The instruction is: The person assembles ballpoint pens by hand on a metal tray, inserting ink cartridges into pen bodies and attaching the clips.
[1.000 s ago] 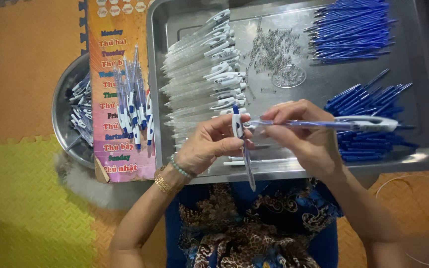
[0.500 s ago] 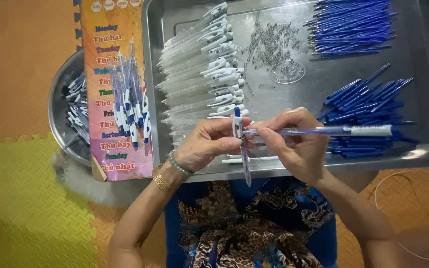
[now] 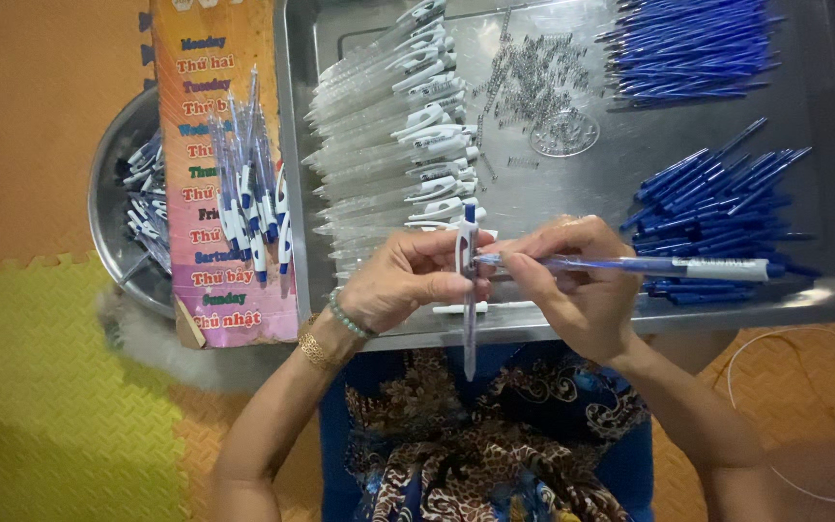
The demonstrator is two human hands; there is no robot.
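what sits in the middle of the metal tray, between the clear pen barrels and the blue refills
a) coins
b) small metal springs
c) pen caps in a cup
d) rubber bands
b: a scattered heap of small metal springs lies on the tray, right of the clear barrels and left of the blue refills.

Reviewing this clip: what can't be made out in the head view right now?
- Pen barrel: its grip area is covered by left hand fingers.
- Blue refill: its tip is hidden where both hands meet; right hand covers it.
- Springs: too small to count.
- Metal bowl: partly covered by the printed card.
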